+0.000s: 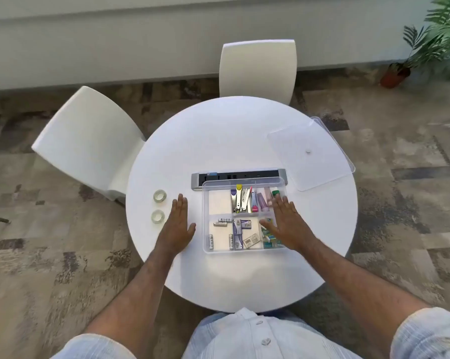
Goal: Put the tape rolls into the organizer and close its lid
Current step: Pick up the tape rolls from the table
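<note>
Two clear tape rolls lie flat on the round white table, one farther (159, 196) and one nearer (158, 216), left of my left hand (177, 226). That hand rests flat and empty on the table, between the rolls and the clear plastic organizer (205, 216). The organizer stands uncovered, its compartments holding batteries, staple boxes, clippers, tubes and erasers; its far-left compartment looks empty. My right hand (286, 224) lies flat, fingers spread, over the organizer's right side, holding nothing. The clear lid (310, 154) lies apart at the table's right edge.
A grey power strip (198, 180) is set in the table (218, 141) just behind the organizer. Two white chairs stand at the far side (257, 68) and the left (89, 136). A potted plant (426, 40) is at the far right.
</note>
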`<control>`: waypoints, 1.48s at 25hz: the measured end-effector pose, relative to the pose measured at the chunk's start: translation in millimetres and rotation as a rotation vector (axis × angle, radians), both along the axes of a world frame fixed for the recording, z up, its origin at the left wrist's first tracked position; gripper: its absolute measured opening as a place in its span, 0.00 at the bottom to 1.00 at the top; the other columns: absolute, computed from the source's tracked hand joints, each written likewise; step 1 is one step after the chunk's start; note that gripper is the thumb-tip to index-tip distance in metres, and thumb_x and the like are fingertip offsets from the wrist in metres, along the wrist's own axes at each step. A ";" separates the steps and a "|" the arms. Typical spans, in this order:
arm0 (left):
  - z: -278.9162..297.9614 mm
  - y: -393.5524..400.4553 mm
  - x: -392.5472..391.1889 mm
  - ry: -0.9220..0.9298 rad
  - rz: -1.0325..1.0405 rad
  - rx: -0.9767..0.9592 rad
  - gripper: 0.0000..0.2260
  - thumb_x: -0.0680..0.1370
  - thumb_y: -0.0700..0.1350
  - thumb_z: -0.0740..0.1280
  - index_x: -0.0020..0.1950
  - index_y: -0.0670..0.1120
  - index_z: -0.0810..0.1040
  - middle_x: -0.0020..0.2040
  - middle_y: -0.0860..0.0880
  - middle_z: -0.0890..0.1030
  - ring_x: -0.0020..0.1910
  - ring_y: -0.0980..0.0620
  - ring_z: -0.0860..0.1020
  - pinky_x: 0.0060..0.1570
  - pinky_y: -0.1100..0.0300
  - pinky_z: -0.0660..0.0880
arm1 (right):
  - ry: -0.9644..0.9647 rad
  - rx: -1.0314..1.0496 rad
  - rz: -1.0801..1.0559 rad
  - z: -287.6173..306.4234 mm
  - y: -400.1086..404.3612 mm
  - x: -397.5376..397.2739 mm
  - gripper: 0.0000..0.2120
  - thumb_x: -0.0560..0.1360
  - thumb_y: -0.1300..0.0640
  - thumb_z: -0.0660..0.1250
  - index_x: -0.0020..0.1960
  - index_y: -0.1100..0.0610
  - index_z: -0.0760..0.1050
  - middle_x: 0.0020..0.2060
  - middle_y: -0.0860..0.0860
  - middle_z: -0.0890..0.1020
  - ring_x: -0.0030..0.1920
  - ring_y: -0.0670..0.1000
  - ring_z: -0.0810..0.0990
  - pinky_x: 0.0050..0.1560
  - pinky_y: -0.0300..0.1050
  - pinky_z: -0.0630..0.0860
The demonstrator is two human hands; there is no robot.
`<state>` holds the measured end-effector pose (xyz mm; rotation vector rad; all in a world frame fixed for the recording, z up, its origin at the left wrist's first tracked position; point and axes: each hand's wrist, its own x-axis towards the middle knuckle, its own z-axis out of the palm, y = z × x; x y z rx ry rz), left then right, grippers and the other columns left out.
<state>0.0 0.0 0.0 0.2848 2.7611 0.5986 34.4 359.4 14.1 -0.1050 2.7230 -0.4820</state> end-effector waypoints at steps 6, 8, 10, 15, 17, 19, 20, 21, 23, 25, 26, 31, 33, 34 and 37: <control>-3.9 -16.9 33.3 -0.116 0.234 0.074 0.36 0.81 0.41 0.68 0.83 0.37 0.52 0.84 0.41 0.55 0.83 0.42 0.58 0.77 0.51 0.61 | 0.018 0.038 0.156 -4.6 -39.9 -4.5 0.40 0.81 0.32 0.46 0.81 0.61 0.51 0.81 0.58 0.54 0.81 0.56 0.49 0.79 0.52 0.41; -9.1 -24.7 40.1 -0.152 0.276 0.070 0.35 0.81 0.44 0.68 0.83 0.39 0.55 0.84 0.41 0.58 0.82 0.40 0.61 0.78 0.48 0.60 | 0.004 0.028 0.193 -5.5 -54.8 -8.6 0.38 0.82 0.34 0.47 0.81 0.60 0.54 0.80 0.58 0.58 0.80 0.55 0.53 0.80 0.53 0.43; -19.7 -34.8 49.6 -0.184 0.300 0.034 0.34 0.80 0.45 0.70 0.82 0.41 0.59 0.83 0.42 0.60 0.80 0.40 0.63 0.77 0.46 0.61 | 0.014 0.012 0.222 -8.0 -73.7 -12.5 0.35 0.82 0.36 0.49 0.80 0.60 0.57 0.79 0.57 0.61 0.80 0.55 0.56 0.79 0.53 0.43; -34.4 -49.7 64.6 -0.203 0.263 -0.021 0.29 0.77 0.45 0.72 0.76 0.42 0.68 0.78 0.42 0.67 0.73 0.38 0.70 0.71 0.45 0.70 | 0.085 -0.028 0.344 -13.0 -122.6 -27.7 0.30 0.83 0.41 0.53 0.76 0.61 0.66 0.74 0.57 0.70 0.75 0.56 0.65 0.78 0.53 0.45; -36.7 -48.5 66.2 -0.202 0.227 -0.021 0.28 0.76 0.45 0.72 0.75 0.41 0.69 0.76 0.42 0.69 0.72 0.38 0.71 0.70 0.45 0.71 | 0.122 -0.058 0.390 -15.7 -142.4 -34.6 0.28 0.83 0.43 0.56 0.74 0.62 0.69 0.70 0.58 0.73 0.72 0.57 0.69 0.78 0.54 0.47; -40.6 -47.5 67.8 -0.201 0.201 -0.016 0.28 0.75 0.46 0.72 0.74 0.42 0.70 0.75 0.42 0.70 0.71 0.38 0.71 0.69 0.44 0.73 | 0.139 -0.063 0.454 -21.9 -162.9 -42.7 0.26 0.82 0.46 0.59 0.72 0.63 0.70 0.69 0.59 0.75 0.71 0.57 0.70 0.79 0.56 0.50; -42.5 -46.4 69.9 -0.198 0.187 -0.010 0.28 0.75 0.46 0.72 0.74 0.42 0.71 0.75 0.42 0.70 0.71 0.38 0.72 0.69 0.44 0.73 | 0.146 -0.059 0.483 -25.8 -172.6 -45.8 0.25 0.81 0.48 0.61 0.72 0.63 0.71 0.68 0.59 0.75 0.70 0.58 0.71 0.78 0.57 0.51; -43.7 -44.4 71.8 -0.197 0.171 -0.011 0.28 0.75 0.46 0.72 0.74 0.42 0.71 0.76 0.42 0.70 0.70 0.38 0.72 0.69 0.44 0.73 | 0.157 -0.045 0.518 -29.8 -181.7 -48.7 0.24 0.80 0.50 0.64 0.71 0.63 0.72 0.67 0.60 0.75 0.70 0.59 0.72 0.78 0.58 0.52; -43.1 -39.2 74.1 -0.192 0.135 -0.019 0.28 0.76 0.46 0.71 0.75 0.42 0.70 0.77 0.42 0.69 0.71 0.38 0.71 0.69 0.46 0.72 | 0.208 -0.014 0.616 -36.7 -199.1 -55.0 0.22 0.75 0.54 0.69 0.67 0.63 0.76 0.66 0.60 0.77 0.68 0.60 0.74 0.76 0.61 0.58; -39.6 -33.8 74.7 -0.200 0.087 -0.054 0.27 0.77 0.46 0.69 0.76 0.41 0.69 0.78 0.42 0.68 0.72 0.39 0.69 0.69 0.46 0.71 | 0.250 -0.009 0.686 -41.7 -214.9 -60.1 0.20 0.73 0.55 0.71 0.62 0.62 0.80 0.63 0.59 0.80 0.65 0.59 0.77 0.75 0.63 0.60; -39.5 -32.8 75.7 -0.201 0.071 -0.069 0.27 0.78 0.46 0.69 0.75 0.42 0.70 0.78 0.42 0.68 0.72 0.39 0.70 0.68 0.46 0.71 | 0.245 0.001 0.710 -43.6 -222.9 -62.0 0.18 0.73 0.55 0.71 0.60 0.61 0.81 0.61 0.58 0.81 0.63 0.59 0.77 0.75 0.62 0.59; -41.1 -33.8 78.6 -0.211 0.056 -0.068 0.24 0.78 0.45 0.68 0.74 0.44 0.72 0.78 0.43 0.68 0.72 0.40 0.69 0.67 0.45 0.72 | 0.089 0.174 0.840 -50.4 -249.6 -67.8 0.15 0.75 0.52 0.64 0.58 0.57 0.81 0.61 0.53 0.79 0.65 0.56 0.75 0.76 0.61 0.48; -41.8 -35.3 78.9 -0.188 0.042 -0.087 0.23 0.78 0.44 0.68 0.73 0.45 0.74 0.77 0.43 0.69 0.72 0.39 0.69 0.66 0.44 0.73 | 0.031 0.197 0.841 -49.4 -254.2 -69.9 0.16 0.77 0.53 0.63 0.61 0.56 0.80 0.65 0.52 0.76 0.69 0.56 0.72 0.77 0.62 0.46; -42.4 -36.4 79.3 -0.176 0.046 -0.098 0.22 0.77 0.44 0.68 0.72 0.45 0.75 0.76 0.42 0.70 0.71 0.39 0.70 0.65 0.44 0.75 | 0.013 0.199 0.833 -49.3 -256.0 -71.5 0.16 0.77 0.54 0.62 0.63 0.56 0.78 0.66 0.53 0.76 0.69 0.55 0.72 0.77 0.62 0.45; -44.5 -39.3 78.6 -0.152 0.105 -0.103 0.22 0.76 0.42 0.68 0.71 0.44 0.75 0.73 0.41 0.73 0.67 0.39 0.73 0.60 0.44 0.77 | -0.006 0.202 0.805 -49.7 -259.9 -76.7 0.16 0.77 0.58 0.60 0.64 0.56 0.76 0.64 0.52 0.77 0.68 0.55 0.73 0.77 0.63 0.45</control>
